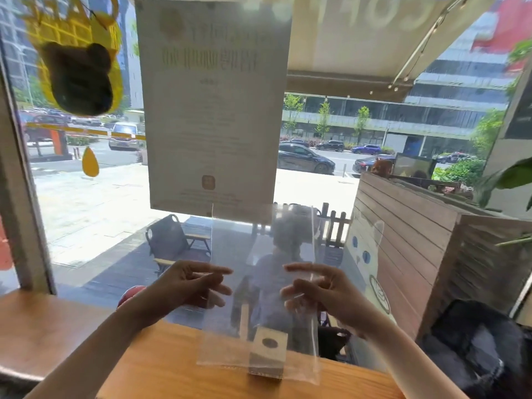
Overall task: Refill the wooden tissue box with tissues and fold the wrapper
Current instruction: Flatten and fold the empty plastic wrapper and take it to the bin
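I hold a clear plastic wrapper [260, 246] upright in front of the window, above the wooden counter [161, 367]. My left hand [184, 286] pinches its left edge and my right hand [319, 295] pinches its right edge, each at mid-height. The wrapper looks empty and flat; its lower end hangs down to the counter. Seen through the plastic, the small wooden tissue box [269, 354] stands on the counter with a dark round hole on its top. No tissues are visible.
A large window [86, 197] stands right behind the counter, with a paper notice [213, 110] stuck on it. A person sits outside beyond the glass. A dark bag [475, 347] lies at lower right by a wooden slatted planter [408, 243].
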